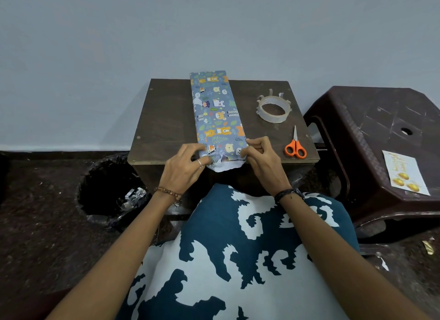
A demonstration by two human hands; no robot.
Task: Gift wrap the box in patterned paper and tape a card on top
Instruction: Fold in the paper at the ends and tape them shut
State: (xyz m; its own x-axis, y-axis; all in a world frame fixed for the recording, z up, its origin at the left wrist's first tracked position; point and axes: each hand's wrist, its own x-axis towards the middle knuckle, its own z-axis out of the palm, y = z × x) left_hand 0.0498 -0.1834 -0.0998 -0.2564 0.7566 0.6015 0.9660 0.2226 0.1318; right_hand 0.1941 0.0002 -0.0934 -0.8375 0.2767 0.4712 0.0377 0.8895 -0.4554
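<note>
A long narrow box wrapped in blue paper with cartoon animals lies lengthwise on a small dark wooden table. Its near end sticks past the table's front edge, where a white paper flap hangs loose. My left hand pinches the paper at the near left corner. My right hand pinches the paper at the near right corner. A white card with gold lettering and gold balls lies on the stool to the right.
A clear tape roll with cut strips stuck on its rim sits on the table's right side. Orange-handled scissors lie near it. A dark brown plastic stool stands at the right, a black-lined bin at the left. A patterned cushion covers my lap.
</note>
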